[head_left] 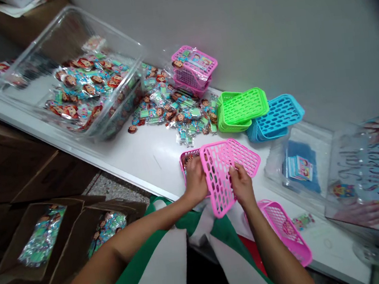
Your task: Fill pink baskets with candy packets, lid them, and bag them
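My right hand (242, 185) grips the edge of a pink perforated lid (220, 197), which is tilted upright in front of me. Beside it, my left hand (195, 180) reaches into a small pink basket (182, 164) that holds small printed packets (188, 156); its fingertips are hidden among them and behind the lid. A second pink perforated piece (248, 158) lies on the table just behind the held lid. Close to my right forearm stands another pink basket (289, 233).
Loose packets (186, 115) are heaped beside a large clear bin (108, 28) of packets. Along the wall stand a wrapped pink basket (195, 70), green baskets (233, 125) and blue baskets (266, 131). At right are a clear tray (305, 192) and a printed box (375, 184). Open cartons (72, 255) sit below left.
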Demonstrator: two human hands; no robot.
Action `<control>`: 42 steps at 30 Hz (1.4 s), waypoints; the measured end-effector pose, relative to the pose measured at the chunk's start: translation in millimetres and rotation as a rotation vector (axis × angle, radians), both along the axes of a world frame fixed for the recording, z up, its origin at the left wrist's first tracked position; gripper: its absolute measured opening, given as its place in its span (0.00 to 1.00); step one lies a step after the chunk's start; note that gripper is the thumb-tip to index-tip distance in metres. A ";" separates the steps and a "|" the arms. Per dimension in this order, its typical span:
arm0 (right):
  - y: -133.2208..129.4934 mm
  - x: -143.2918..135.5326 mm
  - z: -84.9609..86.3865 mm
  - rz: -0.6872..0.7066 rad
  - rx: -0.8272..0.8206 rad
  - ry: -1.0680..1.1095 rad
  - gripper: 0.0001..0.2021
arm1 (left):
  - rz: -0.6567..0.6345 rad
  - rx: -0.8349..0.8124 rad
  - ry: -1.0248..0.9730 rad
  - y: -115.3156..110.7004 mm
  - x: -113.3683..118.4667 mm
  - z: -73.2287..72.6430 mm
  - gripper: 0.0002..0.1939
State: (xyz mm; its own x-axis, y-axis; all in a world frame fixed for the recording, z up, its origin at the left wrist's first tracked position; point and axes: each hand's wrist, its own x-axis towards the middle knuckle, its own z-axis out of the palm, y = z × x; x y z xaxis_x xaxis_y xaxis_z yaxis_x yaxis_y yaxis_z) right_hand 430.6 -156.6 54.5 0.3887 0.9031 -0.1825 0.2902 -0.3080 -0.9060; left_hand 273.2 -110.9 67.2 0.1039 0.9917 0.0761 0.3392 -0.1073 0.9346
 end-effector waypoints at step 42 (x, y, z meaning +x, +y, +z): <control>24.9 -23.0 -52.9 0.345 -0.189 -0.499 0.28 | 0.160 -0.074 0.117 7.5 -21.2 -96.3 0.28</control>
